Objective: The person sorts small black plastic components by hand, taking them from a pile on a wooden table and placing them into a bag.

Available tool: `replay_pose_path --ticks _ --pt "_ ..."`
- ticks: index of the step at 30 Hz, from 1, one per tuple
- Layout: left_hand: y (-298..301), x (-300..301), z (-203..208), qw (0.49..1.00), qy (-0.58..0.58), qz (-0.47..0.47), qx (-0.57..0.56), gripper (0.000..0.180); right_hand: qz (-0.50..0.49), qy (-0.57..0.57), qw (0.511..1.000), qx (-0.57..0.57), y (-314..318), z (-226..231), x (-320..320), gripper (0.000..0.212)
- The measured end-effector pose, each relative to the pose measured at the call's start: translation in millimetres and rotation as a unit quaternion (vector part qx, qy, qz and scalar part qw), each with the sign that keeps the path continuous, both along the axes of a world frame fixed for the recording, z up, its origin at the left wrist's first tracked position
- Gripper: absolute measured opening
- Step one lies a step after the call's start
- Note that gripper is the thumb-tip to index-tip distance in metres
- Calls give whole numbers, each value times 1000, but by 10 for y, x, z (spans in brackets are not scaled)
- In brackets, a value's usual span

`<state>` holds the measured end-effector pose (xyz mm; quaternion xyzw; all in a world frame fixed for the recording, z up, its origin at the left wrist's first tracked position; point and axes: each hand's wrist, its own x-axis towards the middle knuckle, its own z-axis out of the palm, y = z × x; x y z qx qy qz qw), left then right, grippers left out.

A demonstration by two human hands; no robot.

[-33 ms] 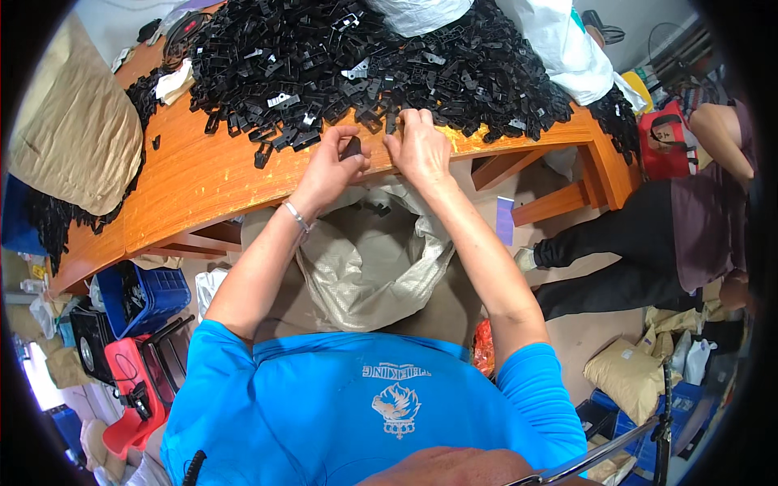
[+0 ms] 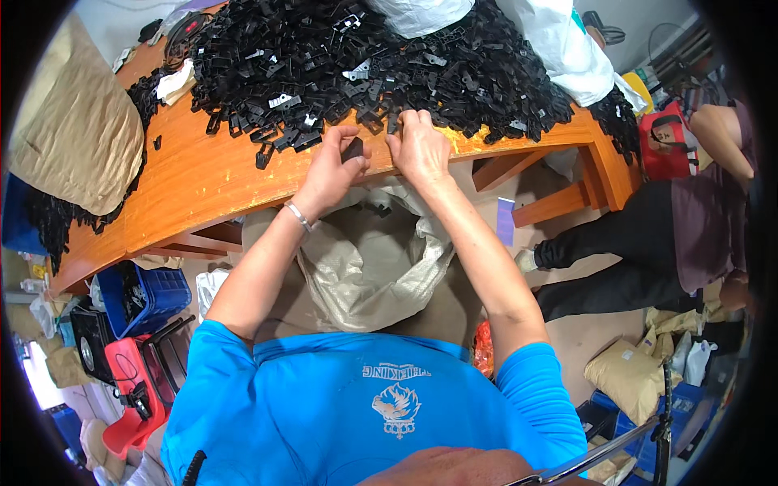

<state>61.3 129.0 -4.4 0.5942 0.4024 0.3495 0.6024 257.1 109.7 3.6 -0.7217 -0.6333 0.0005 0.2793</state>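
Observation:
A large heap of small black plastic parts [image 2: 324, 73] covers the back of the orange-brown wooden table [image 2: 203, 170]. My left hand [image 2: 331, 168] is over the table's near edge, its fingers curled round a dark plastic piece [image 2: 352, 149]. Just to its right, my right hand [image 2: 423, 152] rests at the front of the heap. Its thumb and fingers close on another small black plastic part [image 2: 393, 123], partly hidden by the fingers. Below both hands, an open whitish woven sack [image 2: 365, 283] hangs between my forearms, with a few dark pieces inside.
A brown paper sack [image 2: 77, 121] stands at the table's left end, and a white bag [image 2: 567, 57] lies at the back right. Blue crates [image 2: 150, 300] and a red chair [image 2: 130, 381] are on the left. Another person's dark-trousered legs [image 2: 616, 243] are at right, near a red bag [image 2: 666, 142].

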Motion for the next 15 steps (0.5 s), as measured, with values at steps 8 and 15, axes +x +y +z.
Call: replay_pose_path --ticks 8,15 --pt "56 -33 -16 959 154 51 231 30 31 -33 999 22 44 -45 -37 35" --pt "58 -33 -7 940 210 50 265 37 28 -66 997 10 203 -118 -61 30"
